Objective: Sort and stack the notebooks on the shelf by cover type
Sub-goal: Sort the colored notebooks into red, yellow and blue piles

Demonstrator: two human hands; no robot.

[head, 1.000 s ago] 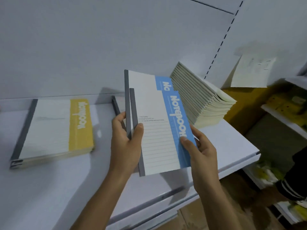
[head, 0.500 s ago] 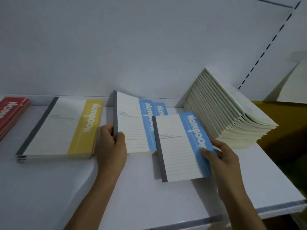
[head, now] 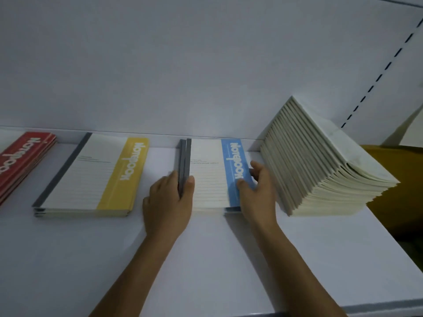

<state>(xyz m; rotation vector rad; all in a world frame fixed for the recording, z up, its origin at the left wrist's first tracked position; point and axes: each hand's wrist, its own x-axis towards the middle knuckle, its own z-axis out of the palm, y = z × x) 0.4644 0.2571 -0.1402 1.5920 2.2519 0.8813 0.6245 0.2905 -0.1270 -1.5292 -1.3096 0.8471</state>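
A small pile of blue-striped notebooks (head: 210,172) lies flat at the middle of the white shelf (head: 206,259). My left hand (head: 169,200) grips its grey spine side, thumb on the top cover. My right hand (head: 258,191) holds the blue-striped edge, fingers on the cover. To the left lies a pile of yellow-striped notebooks (head: 91,177), and at the far left a pile of red notebooks (head: 23,159). A tall leaning stack of notebooks (head: 320,165), page edges outward, rests just right of my right hand.
The white back panel (head: 183,65) rises behind the piles. A dark yellow surface (head: 398,179) shows past the shelf's right end. The shelf's front edge (head: 377,307) runs along the lower right.
The two blue notebooks that I held apart have come together on the blue pile. Both hands have moved toward the back of the shelf and now hold the pile's two sides.
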